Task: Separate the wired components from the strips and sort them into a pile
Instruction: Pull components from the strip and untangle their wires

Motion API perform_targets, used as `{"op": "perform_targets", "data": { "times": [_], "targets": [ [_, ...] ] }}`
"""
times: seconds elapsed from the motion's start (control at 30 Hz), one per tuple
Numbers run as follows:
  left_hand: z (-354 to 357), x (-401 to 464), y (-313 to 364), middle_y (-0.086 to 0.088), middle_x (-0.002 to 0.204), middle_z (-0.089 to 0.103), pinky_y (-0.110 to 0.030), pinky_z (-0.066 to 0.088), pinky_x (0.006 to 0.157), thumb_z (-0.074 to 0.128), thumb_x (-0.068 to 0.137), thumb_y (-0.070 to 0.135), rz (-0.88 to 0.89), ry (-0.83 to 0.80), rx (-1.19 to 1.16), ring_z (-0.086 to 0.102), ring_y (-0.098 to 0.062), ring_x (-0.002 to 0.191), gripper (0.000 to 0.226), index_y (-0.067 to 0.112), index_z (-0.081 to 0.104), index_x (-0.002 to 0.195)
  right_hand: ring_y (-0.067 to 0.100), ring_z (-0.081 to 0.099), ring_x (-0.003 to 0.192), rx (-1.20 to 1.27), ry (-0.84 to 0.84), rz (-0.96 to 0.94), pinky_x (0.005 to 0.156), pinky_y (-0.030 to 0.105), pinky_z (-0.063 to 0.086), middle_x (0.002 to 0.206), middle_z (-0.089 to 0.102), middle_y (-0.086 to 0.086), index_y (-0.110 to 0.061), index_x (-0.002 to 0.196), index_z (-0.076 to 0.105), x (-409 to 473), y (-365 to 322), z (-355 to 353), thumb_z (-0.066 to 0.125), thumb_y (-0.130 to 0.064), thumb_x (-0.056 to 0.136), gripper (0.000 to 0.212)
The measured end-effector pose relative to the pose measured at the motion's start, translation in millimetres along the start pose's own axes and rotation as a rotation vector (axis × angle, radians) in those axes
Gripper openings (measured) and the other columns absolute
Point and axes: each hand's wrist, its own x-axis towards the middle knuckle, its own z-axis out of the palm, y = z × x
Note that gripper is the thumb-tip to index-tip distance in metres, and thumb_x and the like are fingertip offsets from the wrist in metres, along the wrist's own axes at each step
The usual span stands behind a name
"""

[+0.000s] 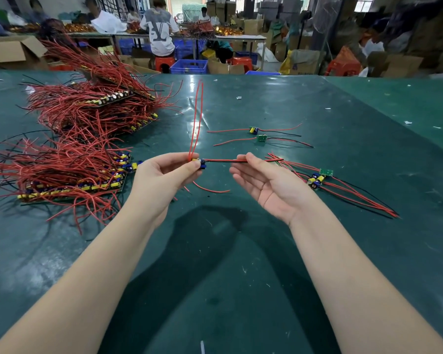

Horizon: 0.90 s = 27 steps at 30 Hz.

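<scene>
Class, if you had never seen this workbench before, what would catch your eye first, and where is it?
First, the heaps of red-wired strips piled at the table's left. Next, at centre, the left hand pinches a small wired component while the right hand holds its wires. A few separated components lie at right.

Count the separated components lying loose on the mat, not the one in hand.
About 4: two mid-table, and roughly two bunched in the right pile; overlap there may hide more.
</scene>
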Motion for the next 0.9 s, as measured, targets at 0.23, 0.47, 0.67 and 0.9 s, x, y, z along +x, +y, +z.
{"op": "perform_targets", "data": {
  "times": [0.23, 0.47, 0.67, 0.9],
  "targets": [
    [1, 0, 2, -0.006, 0.081, 0.074, -0.015, 0.055, 0.069, 0.061, 0.085, -0.007, -0.118, -0.023, -0.134, 0.072, -0.012, 0.078, 0.011, 0.000, 0.068, 0.089, 0.017, 0.073, 0.078, 0.049, 0.072, -0.079, 0.064, 0.021, 0.057, 0.094, 0.075, 0.009, -0.008, 0.091, 0.074, 1, 1, -1, 0.062, -0.016, 0.092, 0.014],
    [0, -1, 4, -0.006, 0.082, 0.074, -0.014, 0.054, 0.068, 0.062, 0.085, -0.004, -0.159, -0.045, -0.158, 0.072, -0.012, 0.078, 0.010, 0.000, 0.069, 0.090, 0.014, 0.072, 0.074, -0.107, 0.164, -0.169, 0.063, 0.020, 0.055, 0.095, 0.076, -0.001, -0.016, 0.095, 0.072, 2, 0, -8, 0.057, -0.022, 0.097, 0.016],
    [1, -3, 1, -0.008, 0.086, 0.075, -0.015, 0.054, 0.070, 0.063, 0.084, -0.004, -0.133, -0.076, -0.092, 0.072, -0.014, 0.081, 0.011, 0.001, 0.070, 0.090, 0.015, 0.070, 0.068, -0.353, 0.316, -0.302, 0.061, 0.020, 0.055, 0.092, 0.076, 0.000, -0.017, 0.088, 0.074, 6, 5, -12, 0.062, -0.021, 0.094, 0.014],
    [2, -3, -2, -0.008, 0.086, 0.075, -0.016, 0.055, 0.070, 0.063, 0.083, -0.005, -0.151, -0.087, -0.100, 0.072, -0.014, 0.081, 0.011, 0.001, 0.071, 0.089, 0.003, 0.058, 0.051, -0.174, 0.257, -0.146, 0.041, 0.013, 0.028, 0.097, 0.076, -0.005, -0.020, 0.092, 0.074, 4, -5, -15, 0.054, -0.033, 0.097, 0.025]
  ]
}}
